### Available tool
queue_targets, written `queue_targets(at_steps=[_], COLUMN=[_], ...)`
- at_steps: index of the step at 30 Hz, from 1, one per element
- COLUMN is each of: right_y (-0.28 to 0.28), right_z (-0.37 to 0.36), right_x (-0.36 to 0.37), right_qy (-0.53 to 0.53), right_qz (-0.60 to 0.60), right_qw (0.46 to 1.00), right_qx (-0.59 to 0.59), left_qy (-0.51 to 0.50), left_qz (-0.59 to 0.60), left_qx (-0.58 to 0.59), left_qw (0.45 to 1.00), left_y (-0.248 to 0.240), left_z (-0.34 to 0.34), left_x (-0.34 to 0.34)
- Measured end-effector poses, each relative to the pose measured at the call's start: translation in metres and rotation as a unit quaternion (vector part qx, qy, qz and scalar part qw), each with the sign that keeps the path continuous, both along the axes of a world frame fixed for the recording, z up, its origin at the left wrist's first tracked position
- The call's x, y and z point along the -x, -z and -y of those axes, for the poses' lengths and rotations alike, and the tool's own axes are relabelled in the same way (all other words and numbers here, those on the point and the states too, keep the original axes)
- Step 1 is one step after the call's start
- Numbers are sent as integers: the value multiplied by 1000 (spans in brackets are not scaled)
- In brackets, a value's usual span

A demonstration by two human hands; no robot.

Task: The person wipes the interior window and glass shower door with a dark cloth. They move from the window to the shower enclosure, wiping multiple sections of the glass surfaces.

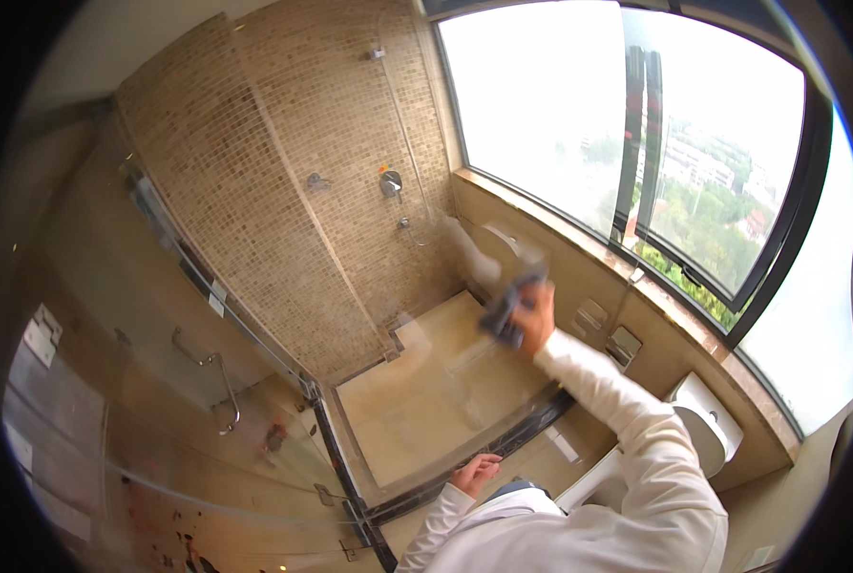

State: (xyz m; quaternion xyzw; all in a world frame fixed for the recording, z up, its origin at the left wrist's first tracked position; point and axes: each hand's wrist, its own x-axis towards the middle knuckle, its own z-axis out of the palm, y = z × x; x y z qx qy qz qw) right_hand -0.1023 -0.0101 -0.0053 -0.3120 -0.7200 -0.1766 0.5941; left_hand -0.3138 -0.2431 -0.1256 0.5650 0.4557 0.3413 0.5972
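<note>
A dark grey-blue cloth (514, 306) is bunched in my right hand (538, 320), which is stretched forward with its fingers closed round it. The cloth is slightly blurred. Whitish smears (474, 253) show beside it, apparently on a clear glass panel in front of the shower area. Low in the picture, my left hand (477, 473) is near my body, with its fingers loosely bent and nothing visible in them. Beneath it runs the dark stone curb (531, 420) of the shower floor.
A white toilet (705, 425) stands at the right, below a marble sill (670, 306) and a large window (541, 105). Shower fittings (391, 183) sit on the mosaic wall (302, 124). A glass door with a metal handle (228, 392) is at the left.
</note>
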Motion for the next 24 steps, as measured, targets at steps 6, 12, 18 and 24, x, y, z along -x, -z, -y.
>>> queue_targets(at_steps=[6,12,18,24], right_y=[-70,-306,-91,-187], right_z=[22,44,96,69], right_x=[20,79,141,120], right_qy=[7,-34,-44,-9], right_qz=[95,-29,352,176], right_qw=[995,996,931,982], right_qx=[-35,-81,-85,-66], left_qy=[4,11,15,-6], left_qz=[0,43,54,35], left_qx=[6,6,-14,3], left_qw=[1000,999,998,999], left_y=[-6,2,12,10], left_z=[53,70,100,117], left_x=[43,58,52,66])
